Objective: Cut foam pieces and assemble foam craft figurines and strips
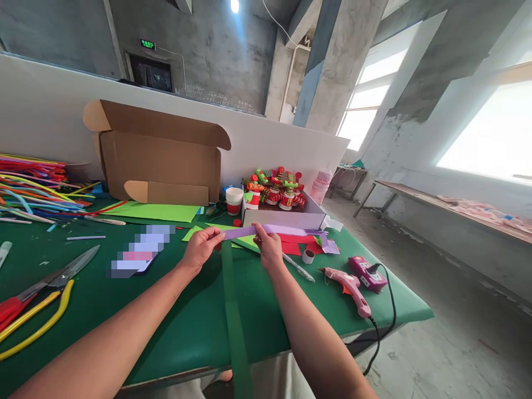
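Between my two hands a purple paper strip (240,233) is stretched sideways above the table. My left hand (200,250) pinches its left end, while my right hand (269,248) pinches it farther along, and the strip runs on past that hand to the right. From beside my left fingers a dark green paper strip (233,316) hangs down toward me, past the table's front edge. It meets the purple strip at about a right angle; whether the two are joined I cannot tell. Green and red paper sheets (291,244) lie just behind and beside my hands.
A pink glue gun (349,288) and a purple power box (368,274) with cables lie right, near a pen (299,267). On the left are scissors (62,277), a phone (141,252) and pipe cleaners (37,188). Behind stand paper cups (234,200) and a box of red-green figures (286,216).
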### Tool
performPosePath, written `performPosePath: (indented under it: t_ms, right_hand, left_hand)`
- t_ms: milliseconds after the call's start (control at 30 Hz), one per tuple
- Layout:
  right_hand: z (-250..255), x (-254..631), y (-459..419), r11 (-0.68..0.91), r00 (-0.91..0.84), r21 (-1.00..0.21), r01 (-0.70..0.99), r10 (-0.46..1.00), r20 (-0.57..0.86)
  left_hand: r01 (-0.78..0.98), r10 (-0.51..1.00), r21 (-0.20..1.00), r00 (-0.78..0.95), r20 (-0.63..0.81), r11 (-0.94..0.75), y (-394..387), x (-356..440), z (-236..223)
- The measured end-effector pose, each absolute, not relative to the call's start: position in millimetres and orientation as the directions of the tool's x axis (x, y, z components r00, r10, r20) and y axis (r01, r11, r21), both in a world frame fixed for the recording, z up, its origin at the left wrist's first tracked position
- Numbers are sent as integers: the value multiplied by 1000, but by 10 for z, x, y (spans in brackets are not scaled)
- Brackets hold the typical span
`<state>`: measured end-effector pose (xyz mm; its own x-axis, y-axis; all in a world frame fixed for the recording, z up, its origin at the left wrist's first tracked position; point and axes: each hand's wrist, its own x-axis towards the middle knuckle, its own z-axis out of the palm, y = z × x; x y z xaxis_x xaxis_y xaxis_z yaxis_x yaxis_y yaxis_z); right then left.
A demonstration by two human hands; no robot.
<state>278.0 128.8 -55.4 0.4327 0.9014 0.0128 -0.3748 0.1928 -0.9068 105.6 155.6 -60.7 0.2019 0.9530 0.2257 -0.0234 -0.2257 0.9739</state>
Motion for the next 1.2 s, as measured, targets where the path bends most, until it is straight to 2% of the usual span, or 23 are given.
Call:
performPosePath:
  t_ms: [367,700,867,933,967,1033,1100,1133,1200]
  right_hand:
    - [-371,3256,1278,305,603,-837,-454,797,-37]
    - [-361,3671,1215,416,726,-806,-421,687,-24]
    - [-287,3557,1224,555,676,-684,-474,727,121]
    - [-290,3408,1231,498,569,-685,-531,809,146]
    - [-312,3310,1230,427,491,-726,-539,860,140]
    - [-399,3081,1219,251,309,-846,-470,945,108]
    - [-521,2834,1201,104,140,-939,-328,988,60]
    - [-585,2718,1194,67,90,-961,-269,995,44]
    - [-691,2526,1189,32,90,-960,-278,996,7]
  left_hand:
    - [-35,968,985,182,171,-167,1668,925,-618]
    - [11,971,986,177,161,-165,1741,826,-620]
    - [-71,974,991,188,123,-112,1705,846,-572]
    - [-138,976,988,194,101,-75,1656,887,-543]
    - [-167,976,985,202,86,-52,1625,914,-531]
    - [-197,972,980,228,54,-8,1561,976,-519]
    - [-191,963,981,266,33,19,1505,1032,-522]
    - [-179,958,984,284,27,25,1485,1053,-528]
    - [-152,950,988,311,15,34,1461,1080,-544]
